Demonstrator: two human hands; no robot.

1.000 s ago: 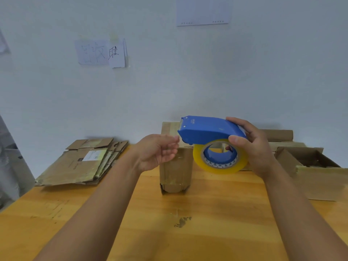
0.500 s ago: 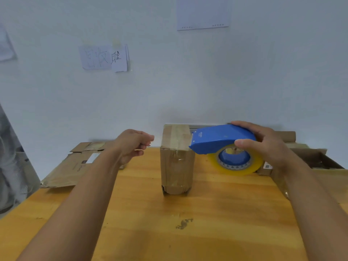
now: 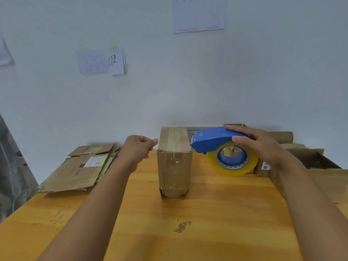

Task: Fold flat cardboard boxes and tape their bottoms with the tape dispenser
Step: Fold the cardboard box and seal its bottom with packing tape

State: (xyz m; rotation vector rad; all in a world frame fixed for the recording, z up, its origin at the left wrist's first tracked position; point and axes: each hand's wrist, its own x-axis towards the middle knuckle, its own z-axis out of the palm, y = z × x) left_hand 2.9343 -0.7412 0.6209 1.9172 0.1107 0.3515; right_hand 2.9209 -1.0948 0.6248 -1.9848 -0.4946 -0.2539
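Note:
A small folded cardboard box (image 3: 174, 162) stands upright in the middle of the wooden table (image 3: 169, 232), with clear tape across its top and down its front. My right hand (image 3: 263, 147) grips a blue tape dispenser (image 3: 216, 141) holding a yellowish tape roll (image 3: 235, 166), just right of the box's top edge. My left hand (image 3: 138, 148) hovers just left of the box top with fingers curled, holding nothing I can see. A stack of flat cardboard boxes (image 3: 81, 168) lies at the left.
An open cardboard box (image 3: 320, 162) sits at the right edge of the table, with more cardboard behind it by the wall. Paper notes (image 3: 101, 61) hang on the white wall. A grey object (image 3: 11, 166) stands off the table's left side.
The dispenser has dropped lower and moved right, from in front of the box to beside its top edge. My left hand swung left away from the box, then came back close to its left side.

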